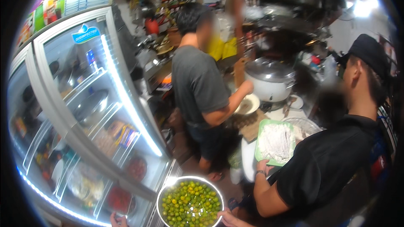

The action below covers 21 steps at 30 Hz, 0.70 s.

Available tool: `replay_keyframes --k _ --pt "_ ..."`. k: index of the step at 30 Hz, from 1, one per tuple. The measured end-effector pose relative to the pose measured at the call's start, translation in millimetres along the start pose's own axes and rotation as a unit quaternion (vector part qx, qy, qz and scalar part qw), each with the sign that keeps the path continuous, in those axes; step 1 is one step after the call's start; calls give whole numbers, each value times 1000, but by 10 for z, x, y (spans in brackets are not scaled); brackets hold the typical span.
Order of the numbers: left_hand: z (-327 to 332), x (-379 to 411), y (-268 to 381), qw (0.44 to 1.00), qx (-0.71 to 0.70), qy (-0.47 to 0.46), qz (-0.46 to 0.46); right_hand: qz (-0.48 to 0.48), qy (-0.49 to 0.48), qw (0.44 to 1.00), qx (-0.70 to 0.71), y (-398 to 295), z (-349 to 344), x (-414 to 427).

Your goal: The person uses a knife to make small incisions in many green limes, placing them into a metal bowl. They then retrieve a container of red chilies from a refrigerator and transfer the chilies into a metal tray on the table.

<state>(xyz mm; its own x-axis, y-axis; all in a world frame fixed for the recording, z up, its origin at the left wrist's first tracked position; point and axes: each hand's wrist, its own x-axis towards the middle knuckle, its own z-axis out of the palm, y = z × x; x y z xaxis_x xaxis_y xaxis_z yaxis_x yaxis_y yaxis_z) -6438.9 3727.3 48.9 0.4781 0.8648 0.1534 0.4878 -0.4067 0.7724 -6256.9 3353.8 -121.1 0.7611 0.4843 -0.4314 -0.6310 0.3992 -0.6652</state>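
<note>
A round metal bowl [158, 202] of small green and yellowish citrus fruits [189, 200] is at the bottom middle. My right hand [229, 218] grips the bowl's right rim with its fingers. At the bottom edge, left of the bowl, my left hand [119, 220] shows only in part, with bent fingers close to the lower part of the glass-door display refrigerator [104, 101]; whether it holds anything cannot be made out. Behind the glass, shelves carry a metal bowl, packaged food and containers of red food.
A person in a grey shirt [202, 82] stands ahead by a large lidded pot [268, 78] and a pale bowl [247, 104]. At right, a person in black [315, 164] holds a green tray [259, 145] of white, floury food. A cluttered counter and shelves lie beyond.
</note>
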Motion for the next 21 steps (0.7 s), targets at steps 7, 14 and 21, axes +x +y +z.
replay_keyframes --k 7,14,21 --pt "167 848 618 999 -34 -23 22 -93 75 992 38 -242 272 268" --pt "79 1270 756 991 5 -128 -33 -141 113 980 78 -190 511 427" --pt "297 1906 327 997 -26 -79 7 -175 170 960 136 72 679 571"
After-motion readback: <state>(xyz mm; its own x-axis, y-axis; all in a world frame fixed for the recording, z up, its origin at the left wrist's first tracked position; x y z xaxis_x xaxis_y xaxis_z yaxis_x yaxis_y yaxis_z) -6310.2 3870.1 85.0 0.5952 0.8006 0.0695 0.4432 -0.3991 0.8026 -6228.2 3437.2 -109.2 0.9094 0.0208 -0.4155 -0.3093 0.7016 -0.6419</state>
